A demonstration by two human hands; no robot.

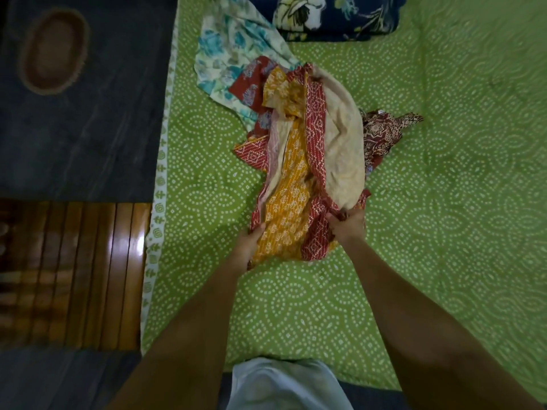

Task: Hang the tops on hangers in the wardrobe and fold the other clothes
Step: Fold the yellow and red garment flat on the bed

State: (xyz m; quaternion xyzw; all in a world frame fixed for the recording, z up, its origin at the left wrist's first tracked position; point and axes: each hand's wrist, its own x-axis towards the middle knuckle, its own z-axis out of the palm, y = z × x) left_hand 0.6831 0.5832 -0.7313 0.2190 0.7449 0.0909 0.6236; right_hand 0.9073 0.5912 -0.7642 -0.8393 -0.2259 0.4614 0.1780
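A heap of clothes lies in the middle of the bed. On top is a yellow and red printed garment (291, 199) with a cream lining (344, 152) turned outward. My left hand (248, 247) grips its near left edge. My right hand (346, 224) pinches the red border at its near right edge. A white top with blue flowers (228, 57) lies at the far left of the heap. A red printed piece (251, 84) lies beside it. A dark maroon patterned garment (383, 134) sticks out at the right.
The bed carries a green sheet with white dotted patterns (444, 217). A navy floral pillow (331, 16) sits at the far end. Left of the bed are a dark floor, an oval brown mat (54, 51) and a glossy wooden panel (77, 270).
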